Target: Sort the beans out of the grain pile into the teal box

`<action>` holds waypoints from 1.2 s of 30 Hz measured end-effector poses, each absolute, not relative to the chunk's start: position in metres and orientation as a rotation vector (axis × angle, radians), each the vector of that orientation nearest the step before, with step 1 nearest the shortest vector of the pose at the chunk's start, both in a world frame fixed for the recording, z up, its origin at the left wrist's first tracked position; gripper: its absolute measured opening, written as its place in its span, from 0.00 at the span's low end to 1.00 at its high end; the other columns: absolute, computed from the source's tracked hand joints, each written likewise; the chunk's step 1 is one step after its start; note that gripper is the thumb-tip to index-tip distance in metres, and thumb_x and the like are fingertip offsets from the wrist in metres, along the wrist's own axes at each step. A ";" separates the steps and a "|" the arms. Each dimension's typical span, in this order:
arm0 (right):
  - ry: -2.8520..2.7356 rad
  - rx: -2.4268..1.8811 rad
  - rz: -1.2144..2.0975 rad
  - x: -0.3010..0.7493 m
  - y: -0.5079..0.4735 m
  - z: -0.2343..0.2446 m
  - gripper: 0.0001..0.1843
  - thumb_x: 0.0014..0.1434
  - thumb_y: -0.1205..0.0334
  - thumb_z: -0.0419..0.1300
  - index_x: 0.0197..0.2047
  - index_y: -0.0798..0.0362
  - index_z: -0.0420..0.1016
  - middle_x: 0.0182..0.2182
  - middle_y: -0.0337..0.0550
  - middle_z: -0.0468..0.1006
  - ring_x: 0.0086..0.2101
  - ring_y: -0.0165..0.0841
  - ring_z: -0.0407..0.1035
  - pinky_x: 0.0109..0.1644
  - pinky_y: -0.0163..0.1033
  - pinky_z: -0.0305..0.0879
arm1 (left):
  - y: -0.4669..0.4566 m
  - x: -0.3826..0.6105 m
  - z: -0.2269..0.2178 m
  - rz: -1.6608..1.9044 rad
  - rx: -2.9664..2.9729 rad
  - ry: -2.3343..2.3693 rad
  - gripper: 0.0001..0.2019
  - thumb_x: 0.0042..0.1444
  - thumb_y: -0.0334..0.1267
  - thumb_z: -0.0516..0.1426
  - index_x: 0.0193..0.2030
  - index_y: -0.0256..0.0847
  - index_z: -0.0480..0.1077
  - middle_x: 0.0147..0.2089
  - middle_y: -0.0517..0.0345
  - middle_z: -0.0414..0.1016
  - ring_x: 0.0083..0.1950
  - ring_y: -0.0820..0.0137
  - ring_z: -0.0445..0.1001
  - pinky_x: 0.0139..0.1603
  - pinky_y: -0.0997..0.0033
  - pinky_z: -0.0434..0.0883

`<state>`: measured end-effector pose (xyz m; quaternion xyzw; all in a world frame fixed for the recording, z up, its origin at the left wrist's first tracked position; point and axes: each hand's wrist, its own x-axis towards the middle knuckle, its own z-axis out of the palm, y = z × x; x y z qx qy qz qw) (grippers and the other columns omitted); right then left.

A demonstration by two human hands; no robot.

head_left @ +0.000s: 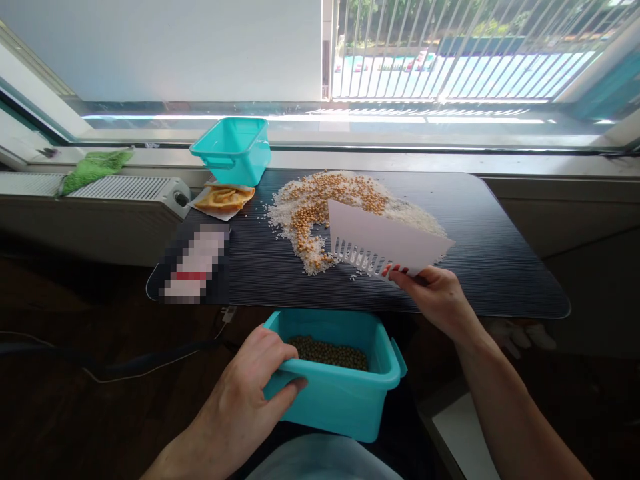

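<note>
My left hand (pixel 265 380) grips the left rim of a turquoise plastic bin (pixel 335 407), fingers over the edge and thumb outside. Below the table's front edge, this bin holds a layer of small round dried peas (pixel 330 353). My right hand (pixel 435 293) pinches the lower edge of a white sheet (pixel 390 233) with a row of slots cut along one side. The sheet is tilted over a spread heap of white rice grains (pixel 313 257) mixed with tan round peas (pixel 305 220), hiding part of it.
A second turquoise bin (pixel 237 153) stands at the back left of the dark table (pixel 500 267). Near it lies flat yellowish food on paper (pixel 223 198); a blurred-out flat object (pixel 197 263) sits in front. A green cloth (pixel 97 170) rests on the radiator (pixel 125 190). A barred window is behind.
</note>
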<state>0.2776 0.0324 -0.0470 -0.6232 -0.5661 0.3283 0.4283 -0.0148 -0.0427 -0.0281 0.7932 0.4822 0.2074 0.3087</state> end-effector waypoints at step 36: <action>-1.438 -1.480 1.023 0.277 0.026 -0.036 0.12 0.45 0.52 0.67 0.30 0.51 0.82 0.30 0.42 0.83 0.32 0.40 0.76 0.38 0.42 0.73 | -0.043 -0.014 -0.025 0.520 2.103 1.277 0.05 0.55 0.27 0.54 0.36 0.41 0.65 0.35 0.56 0.67 0.43 0.63 0.64 0.42 0.63 0.68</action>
